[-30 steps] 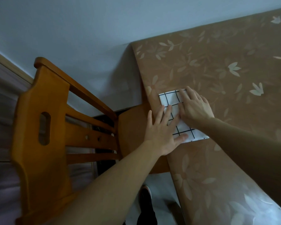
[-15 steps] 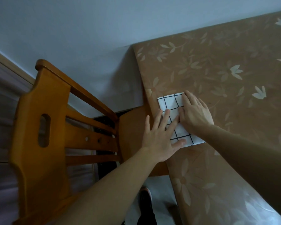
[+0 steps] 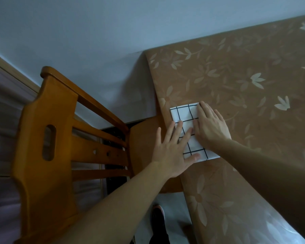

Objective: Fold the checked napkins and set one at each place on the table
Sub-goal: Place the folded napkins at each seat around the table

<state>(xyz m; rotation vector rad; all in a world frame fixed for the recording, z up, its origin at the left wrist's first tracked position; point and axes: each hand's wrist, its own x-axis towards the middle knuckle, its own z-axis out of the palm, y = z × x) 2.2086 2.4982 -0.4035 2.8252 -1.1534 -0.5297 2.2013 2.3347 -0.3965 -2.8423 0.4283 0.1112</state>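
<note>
A folded white napkin with a black check pattern lies flat on the table, close to the table's left edge and in front of a chair. My left hand rests palm down on the napkin's near left part, fingers spread. My right hand lies flat on the napkin's right side, fingers together and pointing away from me. Both hands press on the napkin and neither grips it. The napkin's far left corner shows uncovered.
The table wears a brown cloth with pale flower prints. A wooden chair stands at the table's left edge, its seat tucked partly under the table. A pale wall runs behind. My dark shoe is on the floor below.
The napkin and both hands have shifted very slightly; my hands stay flat on the napkin, the right hand sliding a little along its right side.
</note>
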